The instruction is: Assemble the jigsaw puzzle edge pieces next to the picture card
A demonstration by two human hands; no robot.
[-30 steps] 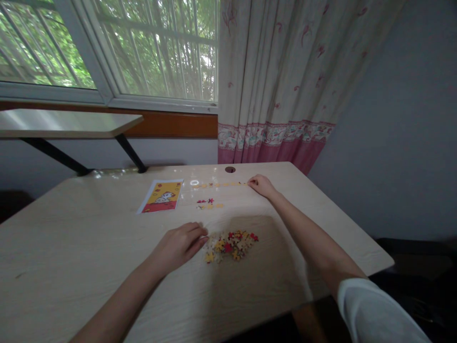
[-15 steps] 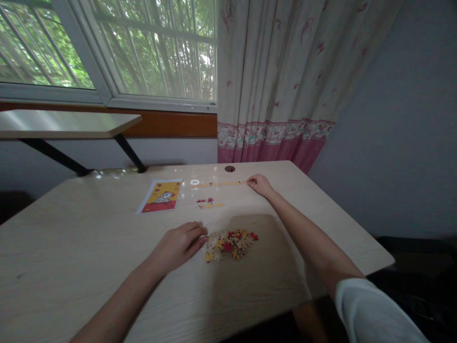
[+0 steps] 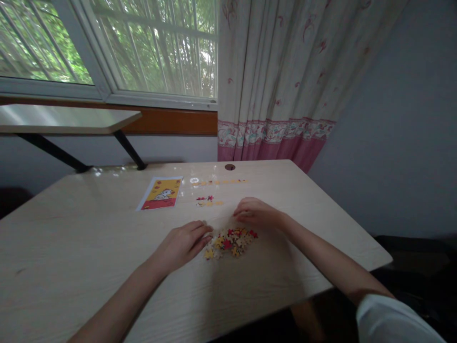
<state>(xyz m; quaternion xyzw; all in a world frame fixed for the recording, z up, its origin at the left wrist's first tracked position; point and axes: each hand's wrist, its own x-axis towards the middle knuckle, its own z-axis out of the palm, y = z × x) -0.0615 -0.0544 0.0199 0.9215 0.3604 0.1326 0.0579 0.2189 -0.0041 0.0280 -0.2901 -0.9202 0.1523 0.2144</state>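
A loose pile of jigsaw puzzle pieces (image 3: 232, 242) in yellow, red and bare wood lies on the table. My left hand (image 3: 185, 242) rests at the pile's left edge, thumb and fingers apart, with no piece seen between them. Just behind the pile hovers my right hand (image 3: 255, 212), fingers loosely bent and apart, its palm turned down; no piece shows in it. Farther back runs a row of yellow puzzle pieces (image 3: 217, 182). Between row and pile sits a small group of red and yellow pieces (image 3: 210, 201).
A printed picture (image 3: 162, 193) of a white animal on yellow and red lies left of the sorted pieces. The table (image 3: 107, 238) has a round cable hole (image 3: 230, 167) near its back edge. A raised shelf (image 3: 71, 119) stands at the back left, beside a curtain (image 3: 274, 85).
My right hand has left the right end of the yellow row and come back toward the pile. My left hand has shifted slightly right.
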